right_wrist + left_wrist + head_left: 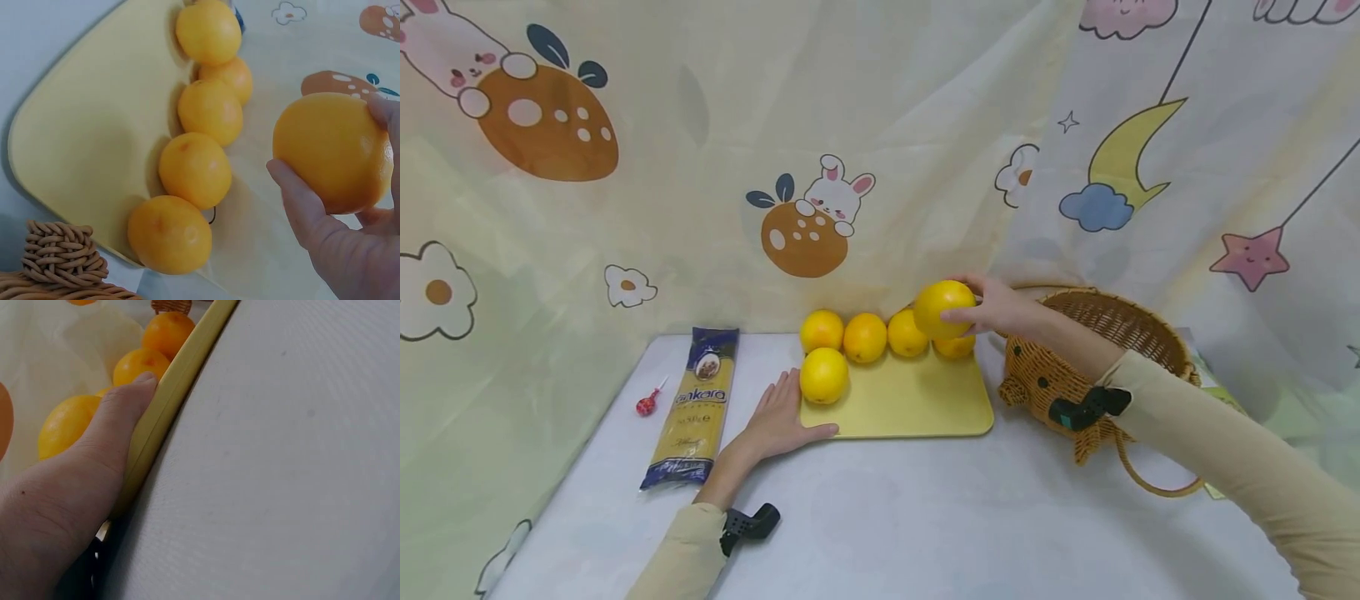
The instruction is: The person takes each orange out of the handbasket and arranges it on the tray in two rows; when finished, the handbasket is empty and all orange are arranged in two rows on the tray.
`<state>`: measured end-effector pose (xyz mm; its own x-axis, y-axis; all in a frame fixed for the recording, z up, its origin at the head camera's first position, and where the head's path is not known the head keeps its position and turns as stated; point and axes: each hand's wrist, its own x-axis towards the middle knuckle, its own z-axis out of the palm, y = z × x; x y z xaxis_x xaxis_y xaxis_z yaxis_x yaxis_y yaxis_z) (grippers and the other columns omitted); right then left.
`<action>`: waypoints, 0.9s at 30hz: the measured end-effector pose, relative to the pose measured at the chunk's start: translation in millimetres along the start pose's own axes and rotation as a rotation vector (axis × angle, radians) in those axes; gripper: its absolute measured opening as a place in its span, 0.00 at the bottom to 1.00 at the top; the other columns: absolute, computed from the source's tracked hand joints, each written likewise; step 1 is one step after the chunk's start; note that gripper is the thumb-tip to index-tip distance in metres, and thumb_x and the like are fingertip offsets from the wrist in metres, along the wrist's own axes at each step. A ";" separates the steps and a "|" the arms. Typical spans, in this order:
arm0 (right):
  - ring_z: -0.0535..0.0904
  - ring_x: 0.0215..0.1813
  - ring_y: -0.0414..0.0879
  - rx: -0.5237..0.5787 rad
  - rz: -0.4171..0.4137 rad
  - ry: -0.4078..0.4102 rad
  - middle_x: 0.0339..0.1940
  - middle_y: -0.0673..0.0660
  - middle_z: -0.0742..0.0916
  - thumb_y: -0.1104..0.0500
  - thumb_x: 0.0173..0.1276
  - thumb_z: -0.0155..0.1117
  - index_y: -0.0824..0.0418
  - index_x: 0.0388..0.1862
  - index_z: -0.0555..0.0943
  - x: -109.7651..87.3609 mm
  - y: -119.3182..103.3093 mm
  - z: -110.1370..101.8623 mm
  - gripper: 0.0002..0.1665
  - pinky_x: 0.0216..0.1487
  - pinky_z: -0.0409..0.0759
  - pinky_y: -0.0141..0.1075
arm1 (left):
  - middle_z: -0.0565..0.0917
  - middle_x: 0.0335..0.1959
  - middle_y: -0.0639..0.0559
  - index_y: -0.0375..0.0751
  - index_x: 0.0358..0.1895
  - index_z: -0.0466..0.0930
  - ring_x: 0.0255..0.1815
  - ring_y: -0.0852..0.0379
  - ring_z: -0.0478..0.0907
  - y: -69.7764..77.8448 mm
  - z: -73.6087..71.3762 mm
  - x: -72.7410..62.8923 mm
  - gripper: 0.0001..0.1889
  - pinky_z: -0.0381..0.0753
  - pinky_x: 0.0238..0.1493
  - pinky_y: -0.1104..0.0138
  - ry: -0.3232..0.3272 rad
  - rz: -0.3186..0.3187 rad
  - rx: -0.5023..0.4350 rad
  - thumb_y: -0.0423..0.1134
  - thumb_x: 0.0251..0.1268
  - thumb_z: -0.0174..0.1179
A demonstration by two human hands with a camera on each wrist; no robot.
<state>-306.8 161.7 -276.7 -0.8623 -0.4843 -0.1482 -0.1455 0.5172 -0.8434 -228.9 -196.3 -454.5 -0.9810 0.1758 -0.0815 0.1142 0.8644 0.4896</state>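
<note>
My right hand grips an orange in the air above the back right of a yellow board; in the right wrist view, thumb and fingers wrap this orange. On the board, several oranges stand in a row along the back edge, among them one orange near the middle. Another orange sits in front of the row's left end. My left hand lies at the board's front left corner with fingers extended. Its thumb rests along the board's front edge in the left wrist view.
Right of the board, a woven animal-shaped basket lies beneath my right forearm, its handle on the table. To the left are a pasta packet and a red lollipop. A patterned cloth hangs behind the table.
</note>
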 end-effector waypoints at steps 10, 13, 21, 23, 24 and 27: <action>0.74 0.58 0.55 -0.016 -0.004 -0.032 0.63 0.64 0.73 0.50 0.63 0.67 0.55 0.71 0.54 -0.3 7.2 9.9 0.45 0.53 0.81 0.42 | 0.39 0.80 0.37 0.33 0.77 0.33 0.82 0.41 0.36 0.6 -1.2 -1.2 0.70 0.35 0.80 0.46 -0.001 0.003 0.000 0.79 0.44 0.57; 0.74 0.57 0.55 -0.016 -0.033 -0.062 0.63 0.61 0.73 0.51 0.62 0.69 0.48 0.73 0.57 -0.1 8.8 12.4 0.44 0.54 0.81 0.45 | 0.38 0.80 0.37 0.34 0.77 0.32 0.82 0.41 0.36 0.8 -1.7 -1.4 0.70 0.35 0.80 0.47 -0.006 -0.002 0.002 0.79 0.44 0.57; 0.75 0.54 0.55 0.008 -0.127 -0.103 0.61 0.59 0.74 0.53 0.62 0.70 0.46 0.68 0.63 -1.9 12.2 18.9 0.38 0.53 0.80 0.45 | 0.38 0.80 0.38 0.35 0.78 0.31 0.82 0.43 0.35 2.0 -1.8 -1.1 0.70 0.34 0.81 0.48 -0.017 -0.013 0.003 0.80 0.44 0.56; 0.74 0.54 0.55 0.018 -0.127 -0.106 0.61 0.60 0.74 0.54 0.62 0.70 0.47 0.68 0.62 -1.7 13.4 20.3 0.39 0.53 0.80 0.45 | 0.38 0.80 0.38 0.34 0.78 0.32 0.82 0.42 0.35 2.5 -2.2 -1.6 0.70 0.34 0.81 0.47 -0.015 -0.010 0.001 0.79 0.44 0.57; 0.74 0.54 0.55 0.025 -0.130 -0.109 0.61 0.60 0.74 0.54 0.62 0.69 0.46 0.69 0.62 -1.4 14.0 21.3 0.39 0.53 0.80 0.44 | 0.38 0.80 0.37 0.34 0.77 0.32 0.82 0.42 0.35 2.6 -2.4 -1.9 0.70 0.34 0.81 0.47 -0.015 -0.010 0.000 0.79 0.45 0.57; 0.75 0.54 0.55 0.033 -0.147 -0.127 0.62 0.60 0.74 0.56 0.63 0.68 0.47 0.72 0.61 1.0 17.2 24.0 0.41 0.51 0.80 0.41 | 0.38 0.80 0.37 0.33 0.77 0.32 0.82 0.41 0.35 3.0 -2.8 -2.5 0.69 0.34 0.81 0.47 -0.015 -0.014 0.004 0.78 0.45 0.57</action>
<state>-298.5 153.2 -303.8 -0.7648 -0.6387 -0.0845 -0.2473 0.4122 -0.8769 -226.6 -195.4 -450.4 -0.9800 0.1709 -0.1018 0.1011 0.8686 0.4852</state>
